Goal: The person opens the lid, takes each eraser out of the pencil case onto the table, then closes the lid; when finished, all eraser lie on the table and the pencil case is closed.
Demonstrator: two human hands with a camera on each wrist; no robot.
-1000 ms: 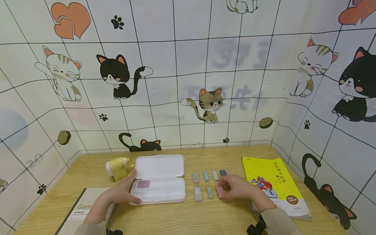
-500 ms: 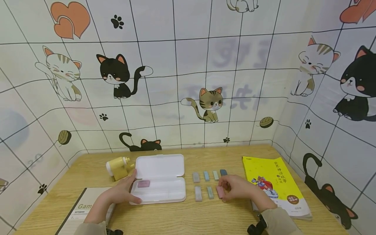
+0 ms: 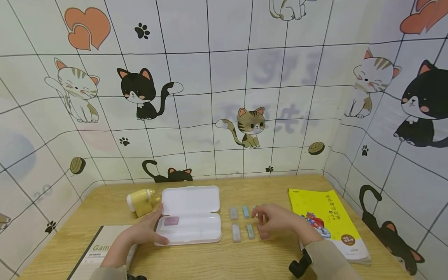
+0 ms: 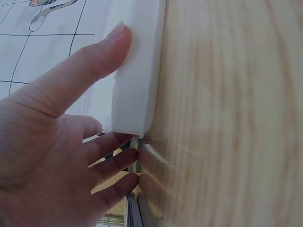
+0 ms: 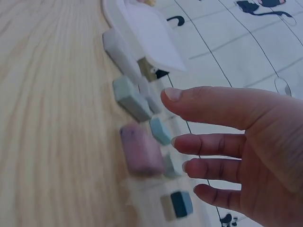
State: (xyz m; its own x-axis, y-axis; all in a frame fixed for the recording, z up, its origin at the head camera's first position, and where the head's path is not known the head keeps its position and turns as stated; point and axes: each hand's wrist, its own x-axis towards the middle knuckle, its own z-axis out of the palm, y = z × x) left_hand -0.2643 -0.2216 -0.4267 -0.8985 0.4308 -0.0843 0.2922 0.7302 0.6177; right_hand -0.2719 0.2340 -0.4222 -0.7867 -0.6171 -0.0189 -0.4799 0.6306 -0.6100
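An open white plastic pencil case (image 3: 190, 199) lies with its lid folded back, a mauve eraser (image 3: 171, 221) in its left part. At the case's left end rests my left hand (image 3: 143, 229), thumb along the front wall and fingers spread by the side. Over the right end of two rows of pastel erasers hovers my right hand (image 3: 276, 219), thumb and fingers apart and holding nothing. Just below it a pink eraser (image 5: 142, 149) lies on the table. A green eraser (image 5: 132, 99), a light blue eraser (image 5: 161, 131) and a dark blue eraser (image 5: 181, 204) lie around it.
Behind my left hand is a yellow bottle-like object (image 3: 141, 202). A notebook (image 3: 94, 252) lies at the front left under my forearm. To the right is a yellow book (image 3: 329, 221). Grey erasers (image 3: 236, 233) lie between the case and my right hand.
My right hand has come off the pink eraser and risen slightly to the left, its fingers parting. The pink eraser stays on the table. My left hand keeps its place at the case.
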